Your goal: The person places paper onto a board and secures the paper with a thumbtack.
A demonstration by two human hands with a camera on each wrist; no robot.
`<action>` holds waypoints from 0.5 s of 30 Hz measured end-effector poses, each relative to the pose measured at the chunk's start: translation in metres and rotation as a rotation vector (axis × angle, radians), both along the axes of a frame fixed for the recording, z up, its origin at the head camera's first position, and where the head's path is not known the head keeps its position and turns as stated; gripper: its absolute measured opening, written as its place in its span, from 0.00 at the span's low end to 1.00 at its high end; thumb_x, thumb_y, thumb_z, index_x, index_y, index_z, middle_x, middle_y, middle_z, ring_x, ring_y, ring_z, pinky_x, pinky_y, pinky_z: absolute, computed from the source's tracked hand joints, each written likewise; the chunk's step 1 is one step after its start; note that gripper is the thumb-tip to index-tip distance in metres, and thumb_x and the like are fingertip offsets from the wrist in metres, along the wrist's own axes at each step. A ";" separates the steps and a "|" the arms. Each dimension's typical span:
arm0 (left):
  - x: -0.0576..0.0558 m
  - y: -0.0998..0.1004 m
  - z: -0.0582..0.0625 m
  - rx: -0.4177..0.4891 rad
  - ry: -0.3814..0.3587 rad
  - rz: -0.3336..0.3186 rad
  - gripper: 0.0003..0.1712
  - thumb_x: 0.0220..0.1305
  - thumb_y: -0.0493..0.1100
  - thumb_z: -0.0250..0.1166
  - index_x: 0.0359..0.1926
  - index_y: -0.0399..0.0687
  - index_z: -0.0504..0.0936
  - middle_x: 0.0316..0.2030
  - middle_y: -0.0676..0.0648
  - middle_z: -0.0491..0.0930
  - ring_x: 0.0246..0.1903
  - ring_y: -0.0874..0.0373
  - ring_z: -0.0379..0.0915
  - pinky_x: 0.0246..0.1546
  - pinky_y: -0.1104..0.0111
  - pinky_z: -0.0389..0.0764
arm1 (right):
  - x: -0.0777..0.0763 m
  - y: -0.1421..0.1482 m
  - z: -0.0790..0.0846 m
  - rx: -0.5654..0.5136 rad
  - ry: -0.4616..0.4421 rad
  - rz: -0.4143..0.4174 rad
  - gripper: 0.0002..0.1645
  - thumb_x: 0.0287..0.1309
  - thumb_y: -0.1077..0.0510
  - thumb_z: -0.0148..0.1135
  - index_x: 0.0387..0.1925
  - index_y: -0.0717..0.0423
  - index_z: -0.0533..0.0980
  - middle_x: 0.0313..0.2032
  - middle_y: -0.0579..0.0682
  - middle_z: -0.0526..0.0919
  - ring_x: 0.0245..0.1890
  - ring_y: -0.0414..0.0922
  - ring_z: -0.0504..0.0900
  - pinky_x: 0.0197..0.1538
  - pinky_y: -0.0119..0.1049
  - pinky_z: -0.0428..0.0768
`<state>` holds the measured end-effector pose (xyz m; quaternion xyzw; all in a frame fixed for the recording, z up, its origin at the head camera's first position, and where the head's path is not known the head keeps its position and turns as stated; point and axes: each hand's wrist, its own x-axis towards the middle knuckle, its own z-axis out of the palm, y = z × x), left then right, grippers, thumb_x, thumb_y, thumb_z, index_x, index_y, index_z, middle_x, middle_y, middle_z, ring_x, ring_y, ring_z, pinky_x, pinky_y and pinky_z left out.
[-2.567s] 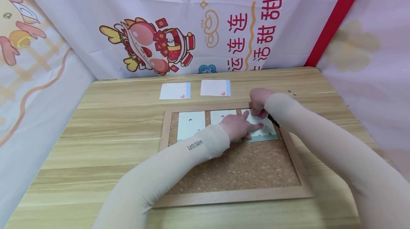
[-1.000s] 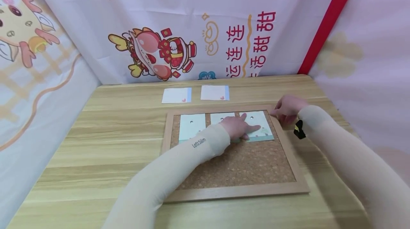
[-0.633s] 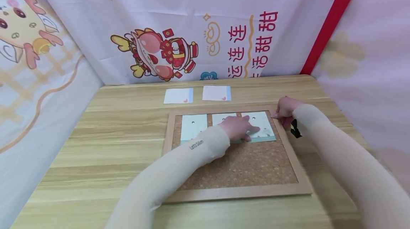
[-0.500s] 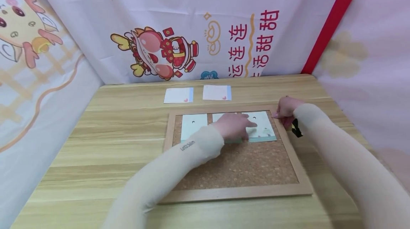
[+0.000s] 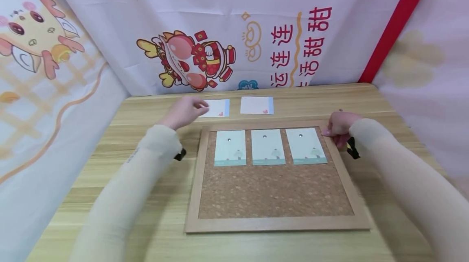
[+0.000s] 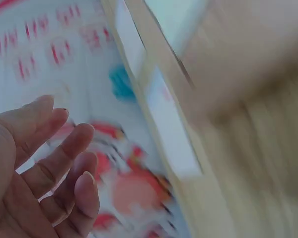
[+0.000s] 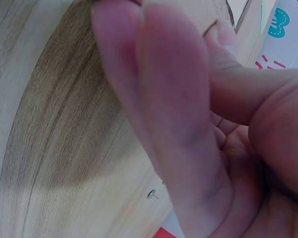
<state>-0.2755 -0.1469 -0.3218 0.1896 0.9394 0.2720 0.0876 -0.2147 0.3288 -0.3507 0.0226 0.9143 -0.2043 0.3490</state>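
My left hand [image 5: 185, 112] hovers over the far left of the table, beside the left white card [image 5: 220, 108]; its fingers are loosely bent and hold nothing in the left wrist view. With thumb and fingers, my right hand [image 5: 340, 127] holds the corkboard's wooden frame [image 5: 278, 224] at the far right corner. Three pale green note cards [image 5: 230, 152] with small tree drawings are fixed in a row along the board's far side. A silver thumbtack [image 5: 264, 136] sits near the top of each card.
A second white card [image 5: 256, 105] lies behind the board. On the wooden table [image 5: 146, 221], a loose thumbtack [image 7: 152, 194] appears near my right hand in the right wrist view. Printed cloth [image 5: 220, 1] hangs behind and on both sides.
My left hand has left the cards on the board and swung left and away toward the left white card. My right hand left the rightmost card earlier and has stayed at the frame's corner.
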 end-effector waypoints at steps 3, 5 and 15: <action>-0.014 -0.036 -0.009 -0.014 -0.014 0.066 0.19 0.71 0.51 0.61 0.55 0.44 0.83 0.50 0.41 0.82 0.48 0.47 0.77 0.48 0.52 0.77 | 0.000 0.000 0.000 -0.011 -0.003 -0.002 0.17 0.73 0.55 0.55 0.33 0.65 0.78 0.24 0.56 0.83 0.23 0.44 0.85 0.32 0.37 0.83; -0.021 -0.055 -0.015 -0.025 -0.024 0.097 0.20 0.71 0.50 0.61 0.55 0.43 0.83 0.50 0.39 0.81 0.48 0.45 0.77 0.47 0.52 0.77 | 0.001 0.001 0.000 -0.018 -0.006 -0.002 0.17 0.73 0.56 0.55 0.33 0.66 0.77 0.25 0.56 0.83 0.23 0.44 0.85 0.32 0.37 0.83; -0.050 -0.082 -0.033 -0.051 -0.101 0.161 0.25 0.70 0.56 0.61 0.58 0.44 0.81 0.52 0.37 0.80 0.48 0.44 0.77 0.48 0.53 0.76 | -0.001 0.001 -0.004 -0.038 0.001 -0.017 0.17 0.72 0.55 0.55 0.33 0.67 0.76 0.24 0.56 0.82 0.22 0.44 0.84 0.31 0.38 0.83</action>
